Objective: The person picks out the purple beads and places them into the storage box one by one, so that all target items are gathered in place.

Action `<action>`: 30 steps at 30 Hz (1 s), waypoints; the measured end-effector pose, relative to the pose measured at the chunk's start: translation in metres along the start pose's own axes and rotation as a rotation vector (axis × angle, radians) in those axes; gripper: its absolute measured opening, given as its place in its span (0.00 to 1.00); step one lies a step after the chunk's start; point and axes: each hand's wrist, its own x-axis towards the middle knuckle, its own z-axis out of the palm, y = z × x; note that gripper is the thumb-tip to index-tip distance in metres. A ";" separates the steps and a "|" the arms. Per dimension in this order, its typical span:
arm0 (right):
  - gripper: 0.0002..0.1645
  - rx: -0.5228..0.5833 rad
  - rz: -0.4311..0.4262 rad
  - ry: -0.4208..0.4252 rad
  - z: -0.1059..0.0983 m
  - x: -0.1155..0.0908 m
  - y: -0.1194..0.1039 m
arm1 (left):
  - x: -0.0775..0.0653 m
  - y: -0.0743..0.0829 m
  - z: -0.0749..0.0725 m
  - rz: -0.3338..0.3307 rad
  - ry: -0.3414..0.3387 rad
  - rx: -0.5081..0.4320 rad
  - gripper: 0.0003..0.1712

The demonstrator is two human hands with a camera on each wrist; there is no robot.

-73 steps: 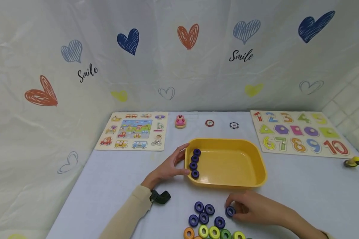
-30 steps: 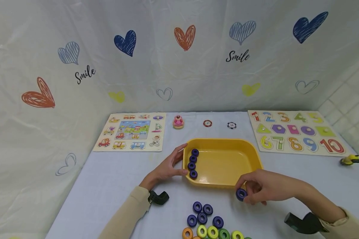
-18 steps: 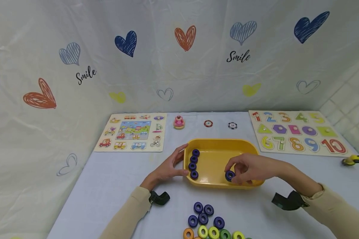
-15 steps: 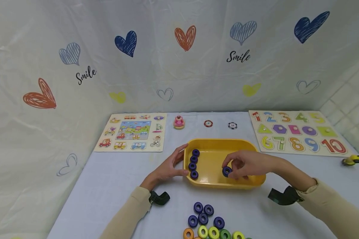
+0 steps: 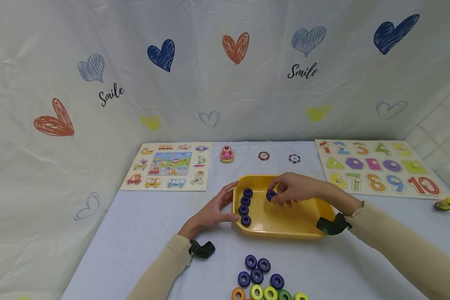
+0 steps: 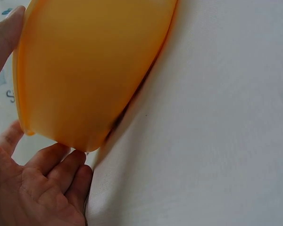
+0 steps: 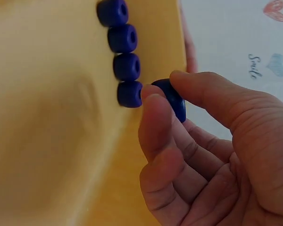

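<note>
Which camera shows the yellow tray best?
The head view: it shows nearly the whole tray from above. The left wrist view shows only part of its outside, and the right wrist view just part of its inside.

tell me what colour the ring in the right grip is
Dark blue, verging on purple. The ring shows best in the right wrist view.

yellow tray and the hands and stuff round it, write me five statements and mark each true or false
1. The right hand pinches a dark blue ring. True.
2. The left hand grips the number board. False: it holds the yellow tray.
3. A row of four rings lines the tray's left end. True.
4. Every ring in front of the tray is dark blue. False: an orange ring, yellow rings and a green ring lie there too.
5. The red chip lies between the pink figurine and the black-and-white chip. True.
</note>
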 end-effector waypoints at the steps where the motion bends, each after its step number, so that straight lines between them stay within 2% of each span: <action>1: 0.21 -0.009 0.005 -0.001 0.000 0.004 0.001 | 0.000 0.000 0.000 0.001 0.000 0.003 0.50; 9: 0.18 -0.027 0.028 -0.012 0.007 0.029 0.008 | 0.001 -0.003 0.001 0.001 0.000 0.014 0.50; 14: 0.15 -0.088 0.028 -0.018 0.014 0.040 0.008 | 0.001 -0.004 0.000 0.013 0.001 0.014 0.51; 30: 0.20 -0.236 -0.085 0.134 0.023 0.050 0.000 | 0.002 -0.003 -0.001 0.029 -0.006 0.009 0.52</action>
